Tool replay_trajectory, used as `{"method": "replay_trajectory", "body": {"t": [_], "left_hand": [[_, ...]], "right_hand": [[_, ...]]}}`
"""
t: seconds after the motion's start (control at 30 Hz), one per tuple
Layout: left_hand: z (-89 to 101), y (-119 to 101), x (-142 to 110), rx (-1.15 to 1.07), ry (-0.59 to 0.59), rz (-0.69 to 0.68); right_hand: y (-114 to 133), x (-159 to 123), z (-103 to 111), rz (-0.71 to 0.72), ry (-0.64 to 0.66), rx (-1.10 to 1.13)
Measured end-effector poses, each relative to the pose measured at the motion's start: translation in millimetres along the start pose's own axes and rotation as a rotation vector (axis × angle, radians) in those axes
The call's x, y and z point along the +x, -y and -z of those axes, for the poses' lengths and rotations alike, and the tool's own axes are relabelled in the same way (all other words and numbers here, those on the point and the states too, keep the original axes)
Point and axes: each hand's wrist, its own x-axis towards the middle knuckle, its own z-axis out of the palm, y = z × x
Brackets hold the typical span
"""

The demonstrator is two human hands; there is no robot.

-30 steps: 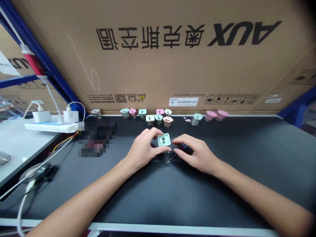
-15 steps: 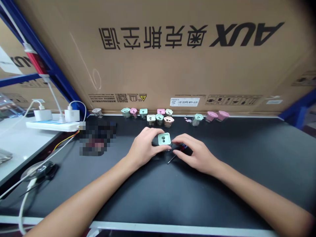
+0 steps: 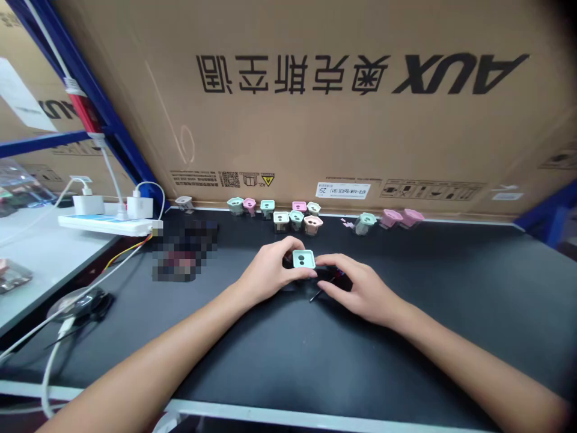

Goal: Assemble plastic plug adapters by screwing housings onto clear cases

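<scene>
My left hand (image 3: 270, 267) grips a mint-green two-hole pencil sharpener (image 3: 308, 260) by its sides, thumb in front and fingers behind. Its square top with two round holes faces up; the lower part is mostly hidden. Just to the right, my right hand (image 3: 356, 282) is curved with thumb and index finger apart. The index fingertip is at the sharpener's right edge; whether it touches, I cannot tell. Beneath this hand lies a thin screwdriver-like tool (image 3: 315, 295) with a dark shaft, its handle partly covered.
Several pastel sharpeners stand along the back, among them a peach one (image 3: 313, 222), a green one (image 3: 366, 220) and a pink one (image 3: 412, 216). Behind them rises a large cardboard box (image 3: 288, 132). A white power strip (image 3: 106, 225) and cables occupy the left.
The view has shifted slightly, so the background sits a little further right. My right index finger is closer to the sharpener's edge, and the sharpener's top has tilted slightly. The left grip is unchanged.
</scene>
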Motion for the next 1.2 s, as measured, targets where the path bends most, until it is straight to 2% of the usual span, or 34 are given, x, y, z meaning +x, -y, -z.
{"method": "replay_trajectory", "body": {"t": [0.23,0.43,0.63,0.87,1.2], "left_hand": [[1.3,1.4,-0.2,-0.018,0.002,-0.011],[8.4,3.4,-6.0,-0.046,0.162,-0.039],[6.4,-5.8,-13.6,-0.072,0.223,-0.119],[8.1,-10.2,-18.0,-0.055,0.227,-0.169],[10.4,-14.0,-22.5,-0.017,0.19,-0.196]], "right_hand": [[0.8,-0.2,-1.4,0.011,0.006,0.047],[3.6,-2.0,3.3,0.07,-0.034,0.004],[7.2,-4.6,4.5,0.141,-0.074,-0.039],[8.0,-5.6,4.6,0.216,-0.035,-0.004],[10.1,-6.7,10.1,0.219,-0.047,0.012]]}}
